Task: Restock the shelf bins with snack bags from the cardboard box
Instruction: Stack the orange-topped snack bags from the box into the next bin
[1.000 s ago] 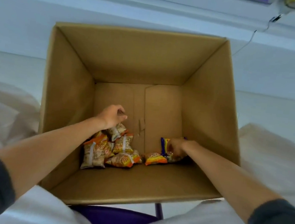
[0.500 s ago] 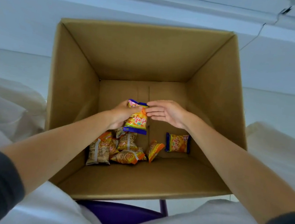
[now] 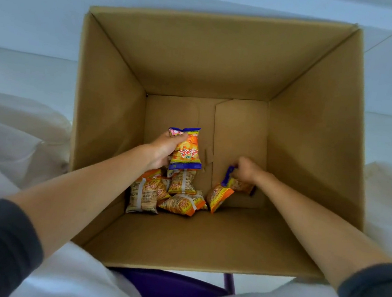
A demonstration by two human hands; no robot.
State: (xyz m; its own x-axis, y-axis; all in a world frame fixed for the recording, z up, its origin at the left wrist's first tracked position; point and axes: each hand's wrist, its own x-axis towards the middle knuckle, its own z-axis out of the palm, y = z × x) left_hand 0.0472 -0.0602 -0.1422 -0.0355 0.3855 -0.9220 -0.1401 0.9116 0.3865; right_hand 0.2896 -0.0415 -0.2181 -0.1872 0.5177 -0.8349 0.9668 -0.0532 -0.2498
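An open cardboard box point(image 3: 110, 119) fills the view, both my arms reaching down into it. My left hand point(image 3: 164, 150) grips an orange snack bag with blue ends point(image 3: 187, 151), held upright above the box floor. My right hand point(image 3: 247, 170) is down at the floor on the right, fingers curled on another blue-edged orange bag point(image 3: 237, 183). An orange bag point(image 3: 217, 196) leans beside it. Several more orange snack bags point(image 3: 168, 192) lie heaped in the near-left corner.
The box stands on a purple seat point(image 3: 169, 289) in front of me. White cloth point(image 3: 16, 132) lies on both sides of it. A pale wall and floor run behind. No shelf bins show.
My right hand left the bag that my left hand holds and dropped to the box floor, where it grasps another bag. My left hand keeps its bag raised.
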